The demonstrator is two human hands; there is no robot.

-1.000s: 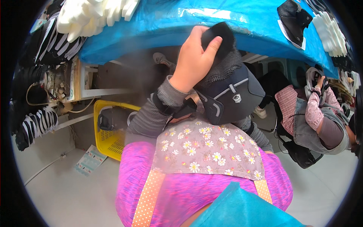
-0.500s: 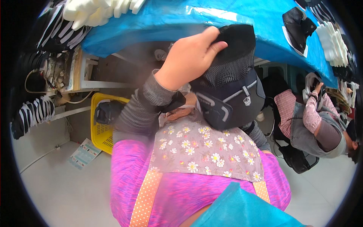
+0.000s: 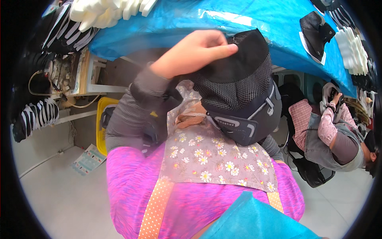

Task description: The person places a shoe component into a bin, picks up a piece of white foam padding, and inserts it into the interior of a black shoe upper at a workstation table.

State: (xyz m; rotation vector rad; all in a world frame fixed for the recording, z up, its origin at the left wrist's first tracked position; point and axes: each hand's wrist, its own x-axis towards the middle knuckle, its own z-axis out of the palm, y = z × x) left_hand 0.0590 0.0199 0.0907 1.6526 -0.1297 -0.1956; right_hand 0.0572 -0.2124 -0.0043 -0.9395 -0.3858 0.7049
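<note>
Shoe upper (image 3: 238, 95), black mesh, sat over the lap beneath the blue table (image 3: 254, 20), left hand (image 3: 191, 51) fingers closed on its top edge; that light pinch could slip.

Black mesh shoe upper (image 3: 238, 87) — grey-trimmed, held tilted above the lap, below the blue table edge.

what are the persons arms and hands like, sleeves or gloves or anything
The left hand is bare: no glove, ring or watch shows. The left forearm wears a snug grey ribbed long sleeve ending at the wrist. The right hand is hidden; only a bit of matching grey right sleeve shows.
</note>
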